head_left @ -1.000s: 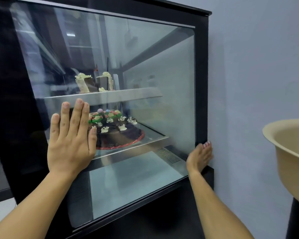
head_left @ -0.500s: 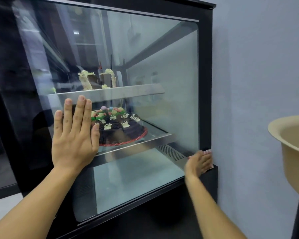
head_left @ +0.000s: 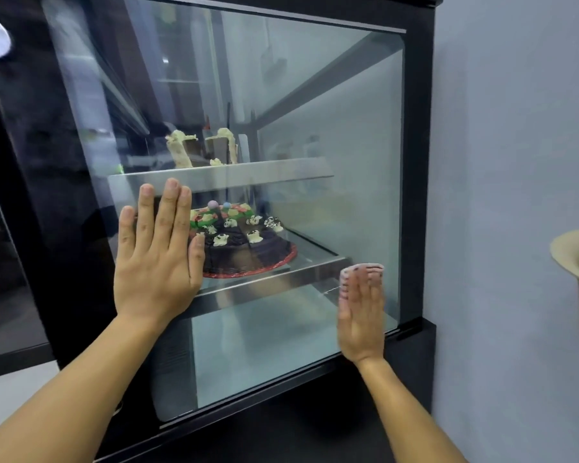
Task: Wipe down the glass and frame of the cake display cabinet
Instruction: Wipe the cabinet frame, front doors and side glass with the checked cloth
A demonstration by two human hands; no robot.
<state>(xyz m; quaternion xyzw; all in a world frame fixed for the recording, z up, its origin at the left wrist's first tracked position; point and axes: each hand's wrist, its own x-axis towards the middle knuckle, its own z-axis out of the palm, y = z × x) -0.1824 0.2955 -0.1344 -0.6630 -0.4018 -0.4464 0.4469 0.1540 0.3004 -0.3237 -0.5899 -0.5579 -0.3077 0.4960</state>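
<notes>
A bakery or cake shop is indicated: a black-framed glass cake display cabinet (head_left: 418, 162), a decorated chocolate cake (head_left: 244, 242) on its lower shelf, cake slices (head_left: 201, 150) displayed above.

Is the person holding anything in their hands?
The right hand presses a small pink patterned cloth flat against the clear cabinet glass, with no curled grip. The left hand rests bare on the glass.

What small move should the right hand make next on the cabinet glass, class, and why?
Probably slide the right hand and the cloth under its straight fingers upward along the glass. It sits low by the right frame, with bare pane above, while the flat left hand braces the glass.
</notes>
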